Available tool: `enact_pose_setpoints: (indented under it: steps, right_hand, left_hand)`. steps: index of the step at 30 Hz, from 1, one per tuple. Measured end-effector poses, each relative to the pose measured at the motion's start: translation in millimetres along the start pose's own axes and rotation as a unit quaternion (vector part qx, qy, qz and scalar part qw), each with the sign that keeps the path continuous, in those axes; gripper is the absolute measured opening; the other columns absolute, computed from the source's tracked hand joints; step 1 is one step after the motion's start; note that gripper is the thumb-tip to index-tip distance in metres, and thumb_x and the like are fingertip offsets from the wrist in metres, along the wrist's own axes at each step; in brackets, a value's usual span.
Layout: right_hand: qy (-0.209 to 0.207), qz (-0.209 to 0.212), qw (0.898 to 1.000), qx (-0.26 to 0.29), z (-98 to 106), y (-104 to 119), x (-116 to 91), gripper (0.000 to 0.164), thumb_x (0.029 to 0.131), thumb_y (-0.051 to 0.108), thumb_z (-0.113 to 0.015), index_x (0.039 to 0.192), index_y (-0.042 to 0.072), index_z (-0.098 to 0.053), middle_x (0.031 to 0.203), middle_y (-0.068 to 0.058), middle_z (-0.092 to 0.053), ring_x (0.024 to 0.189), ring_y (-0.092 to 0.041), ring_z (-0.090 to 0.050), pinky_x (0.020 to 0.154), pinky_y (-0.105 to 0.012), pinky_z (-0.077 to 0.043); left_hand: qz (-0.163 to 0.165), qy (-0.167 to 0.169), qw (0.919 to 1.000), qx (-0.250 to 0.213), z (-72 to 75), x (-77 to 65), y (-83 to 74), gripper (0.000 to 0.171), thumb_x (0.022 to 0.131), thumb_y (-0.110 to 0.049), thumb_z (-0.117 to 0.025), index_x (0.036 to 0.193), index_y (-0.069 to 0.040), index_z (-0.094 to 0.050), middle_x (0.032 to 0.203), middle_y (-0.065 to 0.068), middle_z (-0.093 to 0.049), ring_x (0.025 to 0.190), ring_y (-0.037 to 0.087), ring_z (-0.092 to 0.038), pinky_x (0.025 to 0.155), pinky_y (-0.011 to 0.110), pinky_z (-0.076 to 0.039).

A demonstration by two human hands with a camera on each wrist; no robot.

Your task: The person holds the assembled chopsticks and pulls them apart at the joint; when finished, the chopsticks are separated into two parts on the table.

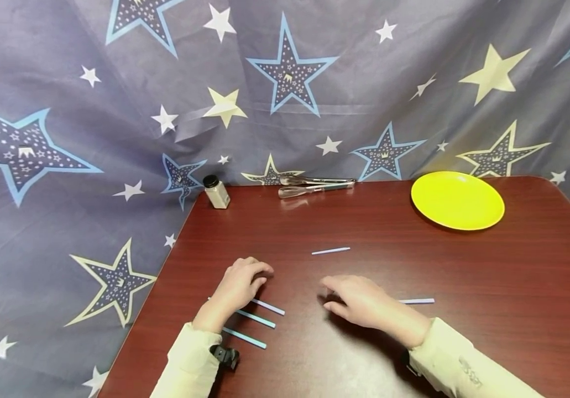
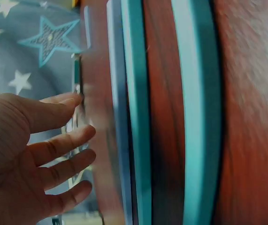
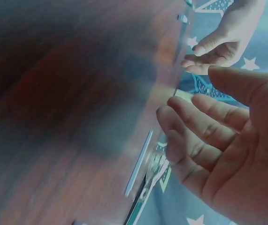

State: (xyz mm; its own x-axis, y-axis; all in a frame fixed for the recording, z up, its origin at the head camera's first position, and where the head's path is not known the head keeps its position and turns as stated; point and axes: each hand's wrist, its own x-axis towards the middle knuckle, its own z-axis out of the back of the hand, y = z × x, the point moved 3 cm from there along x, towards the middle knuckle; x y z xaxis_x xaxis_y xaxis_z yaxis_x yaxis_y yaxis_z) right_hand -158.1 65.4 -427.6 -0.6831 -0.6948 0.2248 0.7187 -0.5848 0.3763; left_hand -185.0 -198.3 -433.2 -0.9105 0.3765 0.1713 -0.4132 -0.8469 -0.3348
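Note:
My left hand (image 1: 241, 282) hovers over the table's left side, fingers loosely bent around nothing. Beneath its wrist lie three thin straight sticks, side by side: a lavender one (image 1: 271, 307), a teal one (image 1: 260, 319) and a lighter teal one (image 1: 247, 338). The forearm hides part of them in the head view. Right of centre, my right hand (image 1: 361, 301) is held palm inward, with thumb and fingers apart and nothing between them. Behind its wrist a lavender stick (image 1: 418, 301) partly shows. Another lavender stick (image 1: 331, 251) rests farther back, between the hands.
At the back left of the dark red table (image 1: 379, 232) stands a small black-lidded shaker jar (image 1: 217, 193). Metal tongs (image 1: 314, 188) lie along the back edge. A yellow plate (image 1: 458, 200) sits at the back right. A star-patterned cloth (image 1: 130, 99) hangs behind.

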Motion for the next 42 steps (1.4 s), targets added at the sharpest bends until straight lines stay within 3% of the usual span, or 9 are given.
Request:
enact_pose_setpoints:
  steps: [3,8,13,17,25,33,42]
  right_hand:
    - [0.017,0.004,1.0,0.001,-6,6,4,0.036,0.087,0.021,-0.071,0.118,0.007,-0.06,0.102,-0.004,-0.068,0.094,-0.02,-0.065,0.081,-0.041,-0.051]
    - [0.04,0.024,0.999,0.013,-14,18,12,0.033,0.089,0.022,-0.069,0.118,0.008,-0.061,0.106,-0.002,-0.068,0.099,-0.018,-0.064,0.086,-0.039,-0.05]
    - [0.063,0.032,0.997,0.028,-22,27,19,0.031,0.089,0.023,-0.069,0.116,0.01,-0.062,0.106,-0.001,-0.066,0.101,-0.016,-0.062,0.087,-0.038,-0.05]
    - [0.087,0.02,0.995,0.043,-29,33,26,0.037,0.089,0.025,-0.07,0.121,0.009,-0.06,0.109,-0.002,-0.064,0.103,-0.015,-0.06,0.087,-0.038,-0.049]
    - [0.125,-0.011,0.992,0.031,-40,39,35,0.05,0.087,0.036,-0.071,0.126,0.006,-0.057,0.103,-0.001,-0.055,0.093,-0.016,-0.056,0.082,-0.035,-0.048]
    - [0.118,-0.022,0.992,0.038,-45,41,41,0.029,0.087,0.026,-0.072,0.107,0.01,-0.059,0.091,0.004,-0.05,0.08,-0.011,-0.051,0.075,-0.032,-0.047]
    - [0.087,-0.028,0.995,0.051,-46,40,41,0.02,0.085,0.018,-0.074,0.091,0.011,-0.056,0.082,0.005,-0.046,0.072,-0.011,-0.047,0.068,-0.03,-0.045]
  left_hand:
    - [0.02,0.011,0.9997,-0.007,7.0,-8.1,9.5,0.025,0.085,-0.003,-0.071,0.103,-0.02,-0.073,0.102,0.002,-0.063,0.101,0.031,-0.055,0.083,0.054,-0.043]
    - [0.066,0.04,0.9971,0.0,18.5,-21.5,26.1,0.032,0.08,0.004,-0.071,0.102,-0.019,-0.072,0.104,0.002,-0.062,0.107,0.032,-0.052,0.086,0.056,-0.04]
    - [0.11,0.064,0.9914,0.029,21.8,-29.7,38.3,0.028,0.077,-0.001,-0.077,0.098,-0.018,-0.071,0.099,0.003,-0.061,0.103,0.032,-0.051,0.082,0.054,-0.039]
    - [0.12,0.066,0.9893,0.049,19.5,-31.0,42.2,0.024,0.075,-0.007,-0.081,0.092,-0.018,-0.068,0.093,0.002,-0.058,0.096,0.03,-0.051,0.077,0.052,-0.04]
    - [0.104,0.038,0.9916,0.068,12.3,-29.8,44.4,0.024,0.074,-0.015,-0.084,0.079,-0.021,-0.06,0.085,0.001,-0.051,0.088,0.03,-0.049,0.068,0.047,-0.039]
    - [0.079,0.037,0.9934,0.075,8.9,-28.8,42.3,0.026,0.077,-0.018,-0.081,0.072,-0.023,-0.056,0.08,0.001,-0.049,0.085,0.026,-0.046,0.067,0.044,-0.039]
    - [0.005,-0.008,0.9974,0.072,8.8,-23.5,36.2,0.03,0.072,-0.018,-0.084,0.07,-0.02,-0.054,0.068,-0.008,-0.048,0.074,0.02,-0.052,0.064,0.037,-0.042]
